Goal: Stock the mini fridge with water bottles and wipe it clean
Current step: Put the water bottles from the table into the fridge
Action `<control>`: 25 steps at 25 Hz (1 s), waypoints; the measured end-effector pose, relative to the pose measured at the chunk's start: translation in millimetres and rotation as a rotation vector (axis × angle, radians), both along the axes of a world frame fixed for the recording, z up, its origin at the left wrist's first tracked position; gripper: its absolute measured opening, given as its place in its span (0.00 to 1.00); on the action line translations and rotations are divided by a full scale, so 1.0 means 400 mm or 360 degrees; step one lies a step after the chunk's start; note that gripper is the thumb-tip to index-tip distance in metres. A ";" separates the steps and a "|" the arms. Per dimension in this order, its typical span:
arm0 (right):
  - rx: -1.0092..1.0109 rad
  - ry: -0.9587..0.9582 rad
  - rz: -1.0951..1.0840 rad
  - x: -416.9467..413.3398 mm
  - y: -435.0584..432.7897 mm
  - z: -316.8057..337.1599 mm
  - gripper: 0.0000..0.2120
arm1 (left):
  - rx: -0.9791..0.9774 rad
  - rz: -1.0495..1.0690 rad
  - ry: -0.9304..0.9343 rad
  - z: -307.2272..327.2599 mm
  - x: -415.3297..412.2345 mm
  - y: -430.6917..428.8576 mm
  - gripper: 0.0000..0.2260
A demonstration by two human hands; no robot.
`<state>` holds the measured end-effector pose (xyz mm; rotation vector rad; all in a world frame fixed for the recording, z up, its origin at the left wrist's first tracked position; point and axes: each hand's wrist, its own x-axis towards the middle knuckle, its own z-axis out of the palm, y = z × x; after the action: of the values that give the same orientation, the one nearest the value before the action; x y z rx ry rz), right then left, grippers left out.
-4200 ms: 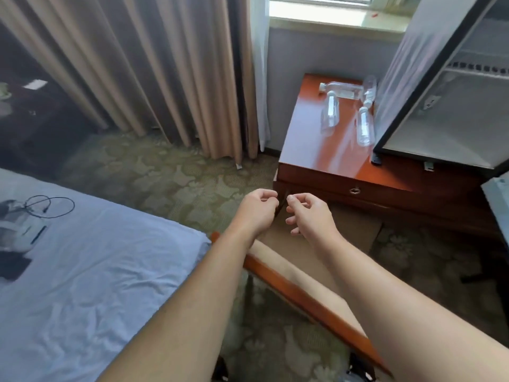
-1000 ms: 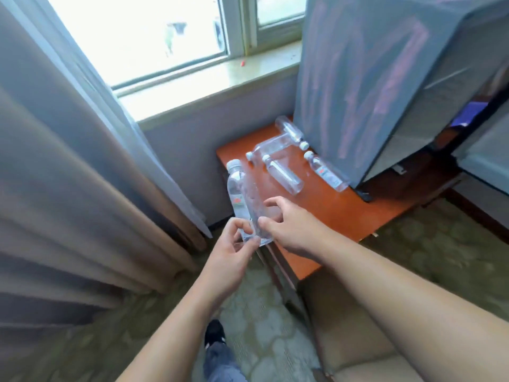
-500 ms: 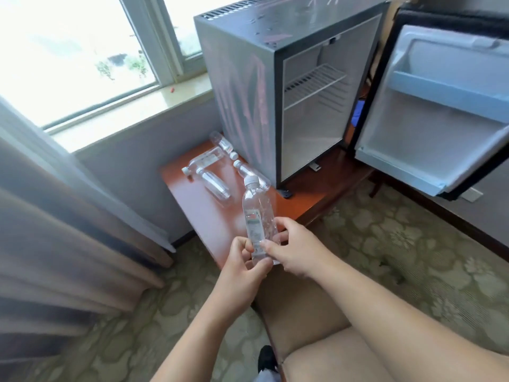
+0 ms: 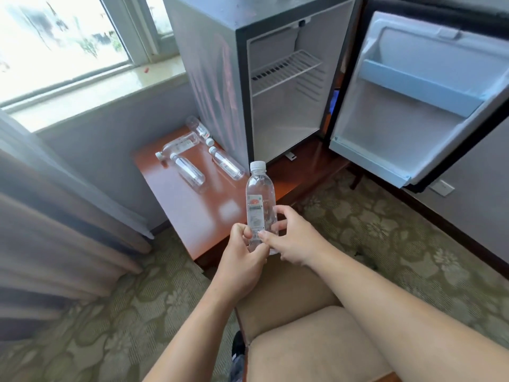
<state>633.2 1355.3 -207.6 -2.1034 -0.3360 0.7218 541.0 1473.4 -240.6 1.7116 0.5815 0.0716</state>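
A patterned carpet (image 4: 385, 244) covers the floor, and beige curtains (image 4: 55, 230) hang at the left below a bright window (image 4: 63, 37). A padded chair (image 4: 316, 340) is seen at the lower edge, beneath the forearms. On a red-brown wooden counter (image 4: 198, 216) a mini fridge (image 4: 248, 78) is stood with its door (image 4: 421, 97) swung wide open to the right; one wire shelf (image 4: 286, 68) is fitted in the upper part of the cabinet, and a pale blue door rack (image 4: 418, 86) is mounted on the inner face of the door. Four lying bottles (image 4: 190, 172) are shown on the counter to the left of the fridge, two of them just beside its side wall. A held bottle (image 4: 260, 199), clear with a white cap and a printed label, is kept upright above the front edge of the counter, in front of the fridge opening and apart from it. Its lower part is gripped by both hands: the left hand (image 4: 242, 260) is curled round the base from the left, and the right hand (image 4: 296, 241) pinches the body from the right with thumb and fingers.
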 end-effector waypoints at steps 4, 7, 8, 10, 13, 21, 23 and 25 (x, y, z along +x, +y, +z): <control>0.0096 -0.0013 0.0154 0.041 -0.209 0.030 0.29 | 0.0049 -0.0023 -0.0054 0.026 0.017 -0.191 0.14; 0.0172 -0.0043 0.0239 0.075 -0.416 0.044 0.29 | 0.0009 0.0069 -0.0107 0.041 0.041 -0.408 0.13; 0.0194 -0.0071 0.0250 0.087 -0.482 0.050 0.29 | 0.0000 0.0084 -0.0138 0.045 0.053 -0.476 0.13; 0.0174 -0.0141 0.0257 0.111 -0.612 0.068 0.28 | -0.0053 0.0080 -0.0181 0.061 0.078 -0.603 0.13; 0.0152 -0.0222 0.0294 0.165 -0.727 0.108 0.28 | -0.0076 0.0080 -0.0252 0.103 0.120 -0.709 0.13; 0.0178 -0.0126 0.0456 0.332 -0.644 0.100 0.30 | -0.0075 0.0358 -0.0237 0.113 0.247 -0.659 0.12; 0.0155 -0.0093 0.0496 0.375 -0.584 0.083 0.30 | -0.0140 0.0444 -0.0230 0.092 0.292 -0.615 0.12; 0.0084 -0.0092 0.0553 0.427 -0.534 0.080 0.29 | -0.0177 0.0538 -0.0211 0.082 0.340 -0.586 0.11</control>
<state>804.2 1141.8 -175.6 -2.0408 -0.7577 0.8420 676.8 1239.0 -208.0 1.4753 0.7557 0.3835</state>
